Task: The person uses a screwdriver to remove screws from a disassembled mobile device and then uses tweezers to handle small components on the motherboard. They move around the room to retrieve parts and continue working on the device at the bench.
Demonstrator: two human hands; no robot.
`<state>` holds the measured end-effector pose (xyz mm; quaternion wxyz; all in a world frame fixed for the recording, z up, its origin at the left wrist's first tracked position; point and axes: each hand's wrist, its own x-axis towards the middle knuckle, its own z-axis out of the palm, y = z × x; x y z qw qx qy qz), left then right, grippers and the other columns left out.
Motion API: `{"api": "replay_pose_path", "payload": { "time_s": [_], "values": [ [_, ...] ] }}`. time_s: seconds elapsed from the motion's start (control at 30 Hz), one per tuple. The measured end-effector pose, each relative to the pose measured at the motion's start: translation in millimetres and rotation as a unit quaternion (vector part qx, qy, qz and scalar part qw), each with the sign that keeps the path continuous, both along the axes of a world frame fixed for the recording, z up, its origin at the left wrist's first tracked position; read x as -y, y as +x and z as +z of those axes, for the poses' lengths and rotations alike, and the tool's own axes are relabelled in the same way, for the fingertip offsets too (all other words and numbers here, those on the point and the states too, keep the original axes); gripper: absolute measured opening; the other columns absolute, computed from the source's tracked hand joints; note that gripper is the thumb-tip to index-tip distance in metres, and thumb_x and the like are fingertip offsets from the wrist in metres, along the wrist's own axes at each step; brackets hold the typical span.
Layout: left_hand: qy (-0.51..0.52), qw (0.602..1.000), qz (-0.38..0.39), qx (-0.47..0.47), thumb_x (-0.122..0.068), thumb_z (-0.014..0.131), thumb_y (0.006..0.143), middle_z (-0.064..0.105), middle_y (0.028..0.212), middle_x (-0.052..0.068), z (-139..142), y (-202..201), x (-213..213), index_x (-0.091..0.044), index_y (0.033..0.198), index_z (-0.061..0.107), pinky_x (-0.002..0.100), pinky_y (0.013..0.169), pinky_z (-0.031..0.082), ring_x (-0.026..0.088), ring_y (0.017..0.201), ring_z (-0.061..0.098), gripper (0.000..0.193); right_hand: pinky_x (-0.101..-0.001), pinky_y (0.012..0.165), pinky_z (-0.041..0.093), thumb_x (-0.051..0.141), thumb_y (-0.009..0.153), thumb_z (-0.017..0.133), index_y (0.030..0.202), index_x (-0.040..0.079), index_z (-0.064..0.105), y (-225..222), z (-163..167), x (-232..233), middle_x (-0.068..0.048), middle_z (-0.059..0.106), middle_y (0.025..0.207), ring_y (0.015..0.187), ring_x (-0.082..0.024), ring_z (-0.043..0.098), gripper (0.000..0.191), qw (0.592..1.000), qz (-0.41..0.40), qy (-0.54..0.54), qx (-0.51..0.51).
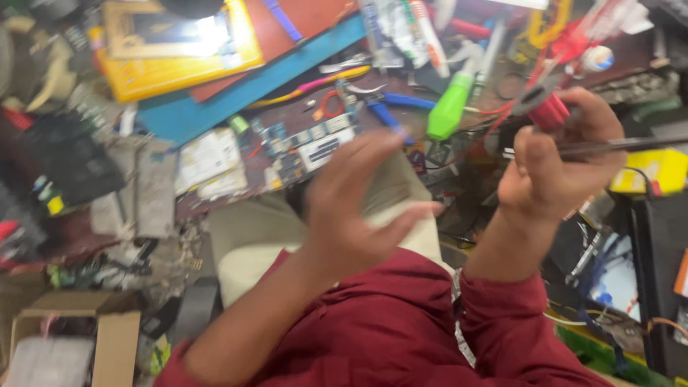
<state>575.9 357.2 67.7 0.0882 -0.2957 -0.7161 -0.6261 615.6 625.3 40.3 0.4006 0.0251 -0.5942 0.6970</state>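
Note:
My right hand (562, 161) is closed around red-handled pliers (546, 106), with a thin dark metal rod (616, 145) sticking out to the right of the fist. My left hand (351, 204) hovers blurred in the middle of the view, fingers spread, holding nothing. Both arms wear dark red sleeves (401, 330). Behind my left hand lies a small circuit board (308, 147) on the cluttered workbench. A green-handled screwdriver (451, 106) lies just beyond, between the two hands.
The workbench is crowded: a yellow box (179, 43) and a blue board (251, 89) at the back left, blue-handled pliers (398, 104), wires, a yellow block (656, 172) at right, a cardboard box (79, 337) at lower left.

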Motion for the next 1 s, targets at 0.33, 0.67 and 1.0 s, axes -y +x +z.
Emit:
{"api": "replay_pose_path", "payload": {
  "time_s": [0.33,0.67,1.0],
  "values": [
    [0.118,0.96,-0.235,0.096,-0.033,0.077,0.097,0.071,0.101,0.004,8.3,-10.1,-59.6,-0.012,0.131,0.066,0.029,0.084,0.053,0.018,0.095,0.069,0.041,-0.0224,0.059,0.038,0.025,0.096,0.09,0.127,-0.004,0.063,52.2,29.0,7.7,-0.013,0.067,0.1,0.072,-0.015,0.054,0.05,0.986,0.153,-0.045,0.055],
    [0.03,0.986,-0.164,-0.006,-0.02,0.077,0.102,0.057,0.076,0.003,30.9,7.7,-8.9,-0.012,0.114,0.074,0.033,0.06,0.044,0.02,0.068,0.058,0.014,-0.0157,0.054,0.027,0.041,0.104,0.072,0.127,0.01,0.057,62.1,41.3,-40.9,0.004,0.067,0.113,0.05,0.001,0.027,0.041,0.96,0.159,-0.217,0.073],
    [-0.124,0.988,-0.092,-0.012,-0.017,0.079,0.091,0.052,0.069,0.003,20.9,18.1,96.3,-0.011,0.11,0.074,0.034,0.056,0.039,0.018,0.059,0.052,0.02,-0.0133,0.053,0.029,0.042,0.109,0.065,0.128,0.013,0.058,33.1,25.7,-19.9,0.002,0.067,0.111,0.053,0.002,0.03,0.035,0.911,0.253,-0.311,0.095]
  ]
}}
